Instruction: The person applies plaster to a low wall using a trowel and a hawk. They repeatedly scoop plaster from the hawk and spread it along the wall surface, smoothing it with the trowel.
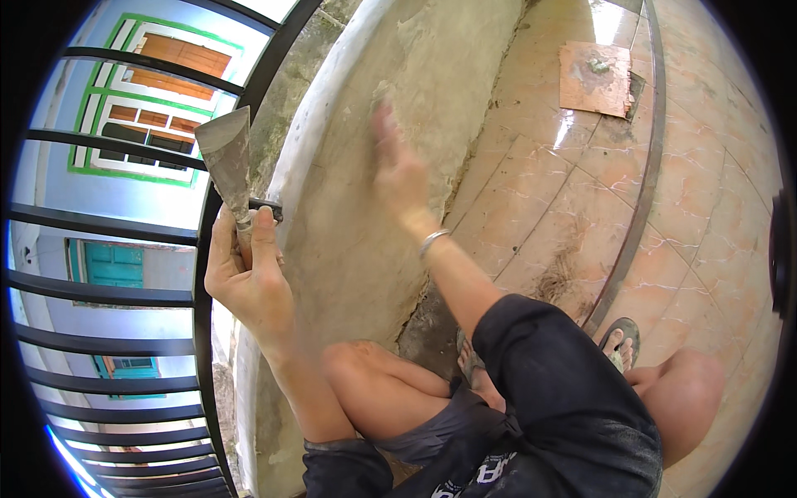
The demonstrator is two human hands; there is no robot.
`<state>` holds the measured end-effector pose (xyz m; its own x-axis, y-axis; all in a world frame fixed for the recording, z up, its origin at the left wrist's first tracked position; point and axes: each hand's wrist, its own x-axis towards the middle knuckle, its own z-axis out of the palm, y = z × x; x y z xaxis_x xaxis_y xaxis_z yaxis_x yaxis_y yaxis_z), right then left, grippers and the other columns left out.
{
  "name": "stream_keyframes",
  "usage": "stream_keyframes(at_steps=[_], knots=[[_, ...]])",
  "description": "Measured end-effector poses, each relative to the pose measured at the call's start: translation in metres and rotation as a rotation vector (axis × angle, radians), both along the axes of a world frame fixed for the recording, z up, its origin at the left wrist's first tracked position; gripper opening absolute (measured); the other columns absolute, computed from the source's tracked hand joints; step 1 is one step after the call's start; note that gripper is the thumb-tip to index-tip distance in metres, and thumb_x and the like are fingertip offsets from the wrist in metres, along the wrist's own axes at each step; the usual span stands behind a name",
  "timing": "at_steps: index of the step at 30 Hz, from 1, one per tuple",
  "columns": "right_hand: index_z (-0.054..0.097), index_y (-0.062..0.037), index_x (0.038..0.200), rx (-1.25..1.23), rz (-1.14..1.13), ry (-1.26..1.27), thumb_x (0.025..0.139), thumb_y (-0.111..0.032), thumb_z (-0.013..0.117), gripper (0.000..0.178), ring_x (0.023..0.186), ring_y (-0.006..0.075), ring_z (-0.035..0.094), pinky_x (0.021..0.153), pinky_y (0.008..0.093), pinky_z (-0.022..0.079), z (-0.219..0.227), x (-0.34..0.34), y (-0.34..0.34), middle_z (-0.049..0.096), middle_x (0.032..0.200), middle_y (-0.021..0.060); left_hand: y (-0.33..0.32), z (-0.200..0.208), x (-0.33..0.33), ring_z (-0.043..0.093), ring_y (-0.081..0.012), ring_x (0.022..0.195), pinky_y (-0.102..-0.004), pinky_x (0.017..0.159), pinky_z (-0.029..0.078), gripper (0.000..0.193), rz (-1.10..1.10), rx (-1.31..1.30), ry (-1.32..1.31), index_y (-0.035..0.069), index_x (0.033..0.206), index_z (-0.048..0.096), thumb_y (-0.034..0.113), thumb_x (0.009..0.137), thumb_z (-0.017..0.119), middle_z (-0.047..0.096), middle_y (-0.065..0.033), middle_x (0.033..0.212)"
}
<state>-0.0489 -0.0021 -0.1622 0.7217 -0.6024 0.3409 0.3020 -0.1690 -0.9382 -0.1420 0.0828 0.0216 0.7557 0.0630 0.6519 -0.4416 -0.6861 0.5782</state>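
My left hand (253,278) is closed round the handle of a putty knife (226,153). Its wide, mortar-smeared blade points up, next to the black railing. To the right, my right hand (401,170) is over the low plastered wall (349,249), blurred by motion. Its fingers look stretched out toward the far end, and I see nothing held in them. Whether the palm touches the plaster, I cannot tell. The wall's surface is greyish beige, with a rough patch beyond my fingertips and a pale rounded left edge.
Black metal railing bars (116,292) run along the left. On the glossy tiled floor (531,207), a square board (594,79) with a lump of grey mortar lies at the far right. A raised strip (643,199) crosses the tiles. My sandalled feet are beside the wall's base.
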Motion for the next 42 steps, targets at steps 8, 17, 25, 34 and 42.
stream_keyframes(at_steps=[8,17,25,34,42], knots=[[0.049,-0.0066,0.154,0.196,0.072,-0.173,0.103,-0.005,0.055,0.051,0.122,0.0399,0.065,0.093,0.0443,0.058,-0.027,-0.007,0.016,0.061,0.143,0.0198,-0.01,0.0,0.005,0.04,-0.0004,0.058,-0.0203,0.051,0.027,0.03,-0.05,-0.01,0.008,-0.004,0.125,0.071,0.006,0.097,0.076,0.059,0.0062,0.074],[0.056,-0.0055,0.148,0.095,-0.016,-0.295,0.102,-0.005,0.055,0.046,0.105,0.0354,0.073,0.08,0.0429,0.06,-0.023,-0.019,0.014,0.068,0.124,0.0254,-0.018,-0.004,0.012,0.035,0.0,0.056,-0.0207,0.051,0.024,0.031,-0.047,0.011,0.018,-0.003,0.125,0.072,0.01,0.097,0.077,0.05,0.0087,0.066],[0.057,-0.0135,0.149,-0.131,0.131,0.052,0.099,-0.009,0.06,0.05,0.082,0.0433,0.071,0.067,0.0477,0.056,0.002,0.016,-0.015,0.073,0.102,0.0244,-0.015,-0.002,0.006,0.036,0.0,0.056,-0.0204,0.051,0.024,0.029,-0.017,-0.008,-0.018,-0.004,0.123,0.072,0.007,0.097,0.077,0.05,0.0085,0.066],[0.07,-0.0021,0.12,0.376,-0.145,-0.002,0.095,0.001,0.061,0.026,0.083,0.041,0.074,0.07,0.0459,0.058,-0.083,-0.005,-0.019,0.076,0.1,0.023,-0.013,-0.004,0.01,0.037,-0.0005,0.056,-0.0205,0.052,0.024,0.03,-0.018,-0.009,0.003,-0.005,0.125,0.071,0.006,0.097,0.076,0.051,0.0078,0.067],[0.04,-0.002,0.153,-0.079,0.171,0.096,0.097,-0.004,0.06,0.06,0.117,0.0442,0.063,0.106,0.0499,0.048,-0.086,0.054,-0.004,0.064,0.135,0.025,0.004,-0.001,0.003,0.036,-0.0008,0.056,-0.0209,0.052,0.025,0.031,0.001,0.004,0.016,-0.004,0.126,0.07,0.006,0.097,0.075,0.05,0.0079,0.066]])
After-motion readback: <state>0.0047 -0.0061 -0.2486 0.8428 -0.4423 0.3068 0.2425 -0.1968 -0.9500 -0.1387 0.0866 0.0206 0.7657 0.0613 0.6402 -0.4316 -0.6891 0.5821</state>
